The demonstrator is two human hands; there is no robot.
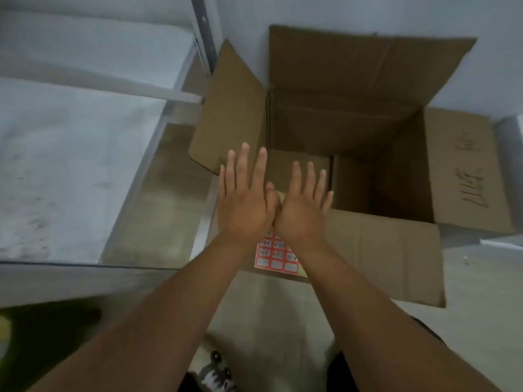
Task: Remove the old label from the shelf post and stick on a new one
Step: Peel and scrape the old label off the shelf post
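My left hand and right hand hover, fingers straight and apart, above the label sheet on the near box flap. The shelf post stands far left; I'd say relabelling has barely begun.

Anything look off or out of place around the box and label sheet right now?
Nothing damaged or spilled. The label sheet lies on the near flap of the open cardboard box, mostly hidden under the left hand and right hand. Both hands are spread flat, holding nothing.
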